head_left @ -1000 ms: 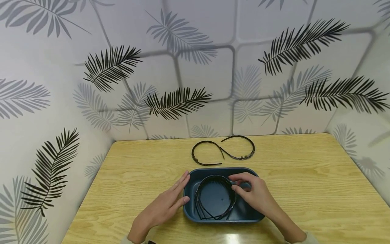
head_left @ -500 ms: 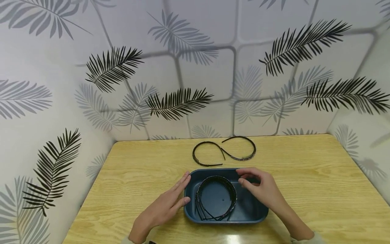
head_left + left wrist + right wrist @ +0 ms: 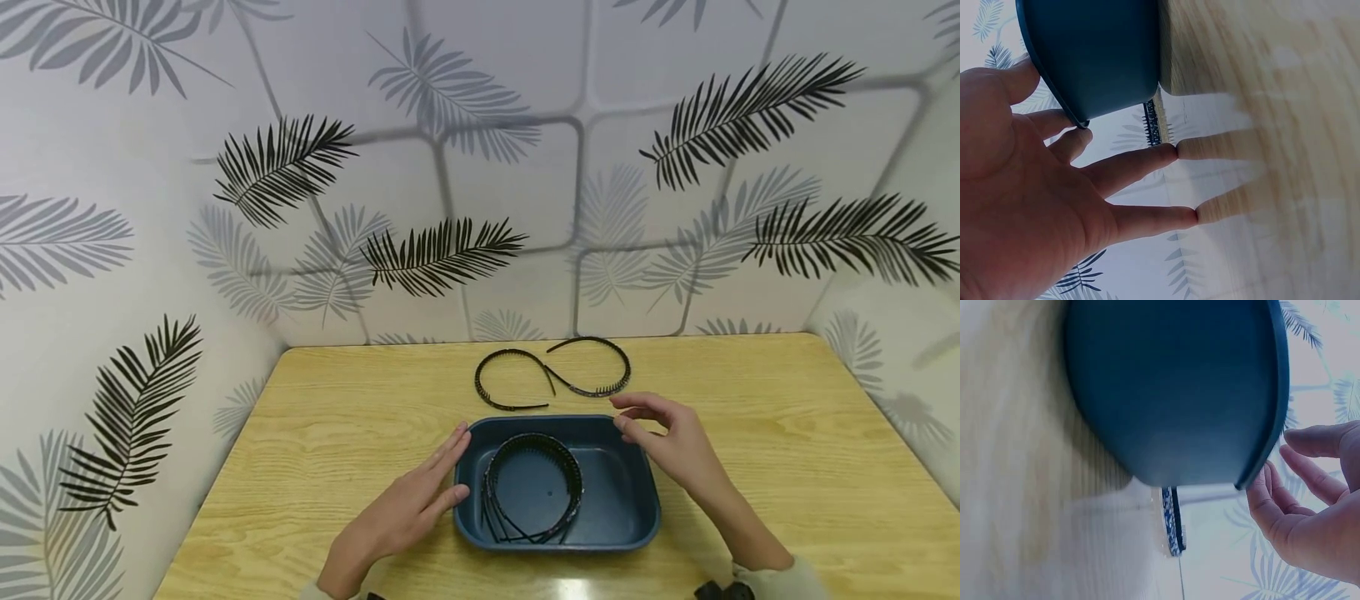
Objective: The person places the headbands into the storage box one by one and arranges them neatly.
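Observation:
My left hand (image 3: 405, 504) touches the left rim of a dark blue plastic bin (image 3: 555, 548), its fingers mostly straight. In the left wrist view, two fingertips of that hand (image 3: 1041, 187) reach the tabletop. Several black toothed headbands (image 3: 576, 492) lie nested in a ring in the bin's left part. At the far right corner, my right hand (image 3: 678, 442) hovers around the rim, fingers loosely bent, holding nothing. The right wrist view has this hand (image 3: 1316, 512) beside the bin's wall (image 3: 1172, 394); contact is unclear.
Behind the bin, two black headbands (image 3: 480, 387) lie on the wood-grain table (image 3: 360, 400); the right-hand one (image 3: 627, 367) shows a glittery section. A leaf-patterned wall (image 3: 510, 192) rises at the table's back edge. A small black object (image 3: 723, 592) shows near the right sleeve.
My right hand has moved away from the headband ring, rightward and back to the bin's far right corner. The left hand stays at the left rim. The headbands have not moved.

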`<control>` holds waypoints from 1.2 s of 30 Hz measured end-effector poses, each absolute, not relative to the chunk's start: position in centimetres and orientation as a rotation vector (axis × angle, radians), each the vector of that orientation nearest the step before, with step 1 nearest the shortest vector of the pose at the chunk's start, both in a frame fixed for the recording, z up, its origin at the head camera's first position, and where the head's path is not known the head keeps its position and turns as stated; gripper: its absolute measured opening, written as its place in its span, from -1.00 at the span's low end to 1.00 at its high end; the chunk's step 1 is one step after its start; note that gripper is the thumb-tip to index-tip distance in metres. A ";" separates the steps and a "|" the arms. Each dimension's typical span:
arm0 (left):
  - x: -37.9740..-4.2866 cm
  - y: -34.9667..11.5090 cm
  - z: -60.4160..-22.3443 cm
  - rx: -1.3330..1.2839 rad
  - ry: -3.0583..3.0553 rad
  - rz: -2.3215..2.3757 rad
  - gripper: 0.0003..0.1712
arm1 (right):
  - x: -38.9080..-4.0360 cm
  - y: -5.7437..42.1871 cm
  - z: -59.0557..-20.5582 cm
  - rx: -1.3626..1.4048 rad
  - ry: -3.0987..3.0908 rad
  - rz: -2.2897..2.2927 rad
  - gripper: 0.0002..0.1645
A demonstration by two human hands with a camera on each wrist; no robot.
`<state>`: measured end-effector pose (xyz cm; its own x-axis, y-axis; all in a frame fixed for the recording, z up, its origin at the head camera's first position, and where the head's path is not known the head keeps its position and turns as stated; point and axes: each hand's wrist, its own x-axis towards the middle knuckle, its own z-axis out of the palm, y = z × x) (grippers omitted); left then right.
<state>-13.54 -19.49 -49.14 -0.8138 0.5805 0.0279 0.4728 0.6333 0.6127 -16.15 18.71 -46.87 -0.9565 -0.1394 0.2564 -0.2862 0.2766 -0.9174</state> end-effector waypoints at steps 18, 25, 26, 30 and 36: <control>-13.6 -19.5 -48.9 0.872 2.671 0.945 -0.21 | -20.9 22.1 -47.5 0.323 -2.494 1.722 -0.52; -13.7 -19.4 -48.9 0.868 2.670 0.941 -0.21 | -23.2 23.1 -47.8 0.306 -2.531 1.741 -0.48; -13.7 -19.4 -48.9 0.866 2.669 0.941 -0.21 | -23.4 23.2 -47.8 0.301 -2.541 1.741 -0.47; -13.7 -19.4 -48.8 0.859 2.664 0.941 -0.21 | -24.4 23.3 -48.0 0.294 -2.601 1.729 -0.44; -13.6 -19.4 -48.9 0.862 2.663 0.940 -0.21 | -25.8 23.1 -48.4 0.241 -2.671 1.706 -0.44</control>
